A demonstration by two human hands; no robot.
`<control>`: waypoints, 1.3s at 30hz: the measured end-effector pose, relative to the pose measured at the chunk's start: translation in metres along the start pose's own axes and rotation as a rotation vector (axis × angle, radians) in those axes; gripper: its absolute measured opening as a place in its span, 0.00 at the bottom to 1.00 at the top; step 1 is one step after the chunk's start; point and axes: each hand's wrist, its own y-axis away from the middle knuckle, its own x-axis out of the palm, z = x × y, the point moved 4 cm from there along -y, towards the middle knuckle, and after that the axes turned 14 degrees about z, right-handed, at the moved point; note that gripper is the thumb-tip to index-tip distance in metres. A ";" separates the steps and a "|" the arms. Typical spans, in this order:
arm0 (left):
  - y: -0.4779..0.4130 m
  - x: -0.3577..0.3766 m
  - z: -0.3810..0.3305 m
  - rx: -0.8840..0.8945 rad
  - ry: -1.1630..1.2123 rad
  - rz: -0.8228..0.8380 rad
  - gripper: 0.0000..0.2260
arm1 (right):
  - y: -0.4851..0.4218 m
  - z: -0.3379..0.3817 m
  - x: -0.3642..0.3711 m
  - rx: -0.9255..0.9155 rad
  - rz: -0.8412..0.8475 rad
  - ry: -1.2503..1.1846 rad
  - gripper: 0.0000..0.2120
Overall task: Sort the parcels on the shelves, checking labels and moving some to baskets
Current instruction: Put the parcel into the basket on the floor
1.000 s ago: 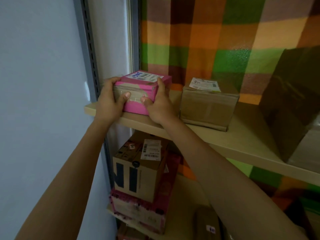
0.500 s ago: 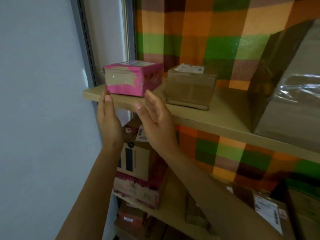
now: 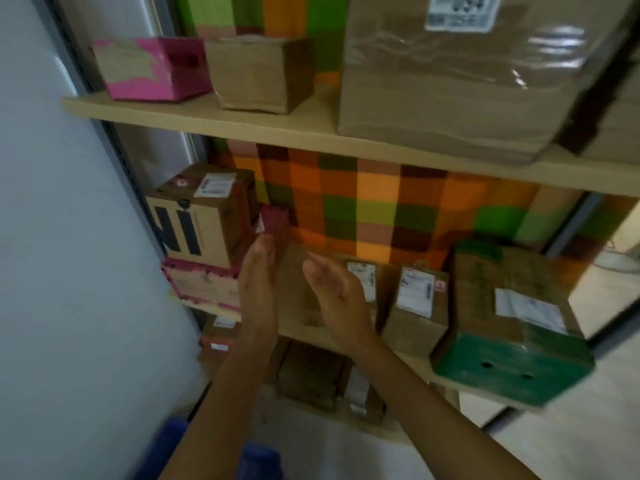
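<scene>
A pink box (image 3: 152, 69) stands at the left end of the upper shelf (image 3: 242, 123), beside a small brown box (image 3: 259, 74) and a large taped carton (image 3: 460, 71). My left hand (image 3: 258, 282) and my right hand (image 3: 334, 296) are lower down, in front of the middle shelf, palms facing each other with straight fingers and nothing in them. Between and behind them lies a flat brown parcel (image 3: 298, 289) with a white label. To its right stand another labelled brown parcel (image 3: 415, 306) and a green-and-brown box (image 3: 512, 320).
At the middle shelf's left, a brown box with black letters (image 3: 201, 220) sits on a pink box (image 3: 204, 282). More parcels (image 3: 311, 375) lie on the lowest shelf. A blue basket (image 3: 256, 459) shows at the bottom. A white wall (image 3: 52, 271) is on the left.
My hands let go of the pink box on the upper shelf and came down in front of the middle shelf. The view tilted down, showing the middle shelf's parcels.
</scene>
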 end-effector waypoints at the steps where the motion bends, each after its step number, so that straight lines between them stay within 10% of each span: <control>1: -0.001 0.002 0.005 0.012 -0.016 -0.009 0.13 | 0.000 -0.004 -0.003 0.015 -0.024 -0.001 0.26; 20: 0.052 0.026 0.072 -0.334 0.234 -0.109 0.09 | 0.070 -0.069 -0.056 0.382 -0.132 -0.193 0.01; 31: -0.026 -0.065 0.154 -0.678 0.304 -0.092 0.18 | -0.050 -0.154 0.004 0.664 -0.089 -0.156 0.02; 39: -0.059 -0.060 0.198 -0.857 0.256 0.099 0.15 | -0.093 -0.208 0.005 0.738 -0.133 -0.084 0.22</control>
